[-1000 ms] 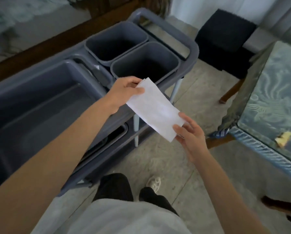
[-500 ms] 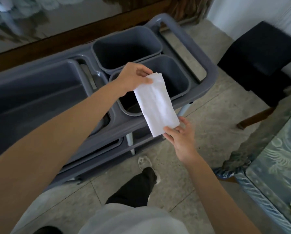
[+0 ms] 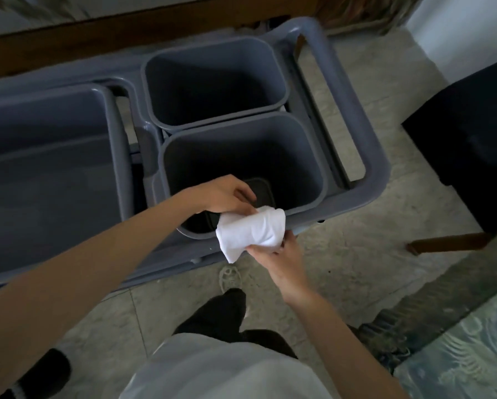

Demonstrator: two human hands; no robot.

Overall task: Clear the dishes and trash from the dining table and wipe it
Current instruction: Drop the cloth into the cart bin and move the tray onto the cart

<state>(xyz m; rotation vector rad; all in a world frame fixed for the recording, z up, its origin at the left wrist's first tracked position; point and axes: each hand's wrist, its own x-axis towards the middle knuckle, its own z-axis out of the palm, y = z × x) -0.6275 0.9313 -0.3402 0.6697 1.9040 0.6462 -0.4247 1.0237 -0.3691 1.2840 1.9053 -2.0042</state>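
A white napkin point(image 3: 251, 230), now bunched and folded over, hangs over the front rim of the near grey bin point(image 3: 313, 156) on the grey cart point(image 3: 368, 180). My right hand point(image 3: 279, 256) pinches the napkin's lower edge from below. My left hand point(image 3: 227, 195) reaches over the bin's opening and touches the napkin's top edge with its fingertips; its fingers are loosely curled. A dark flat object lies at the bin's bottom, partly hidden by my left hand.
A second grey bin point(image 3: 212, 82) sits behind the near one. A large grey tub point(image 3: 48, 168) fills the cart's left side. A dark stool point(image 3: 466, 133) stands at right. The dining table's patterned corner point(image 3: 472, 355) shows at lower right. My feet are on the tiled floor.
The napkin went from flat and stretched between both hands to crumpled over the near bin's rim. Both hands moved closer together and over the bin. The view shifted toward the cart.
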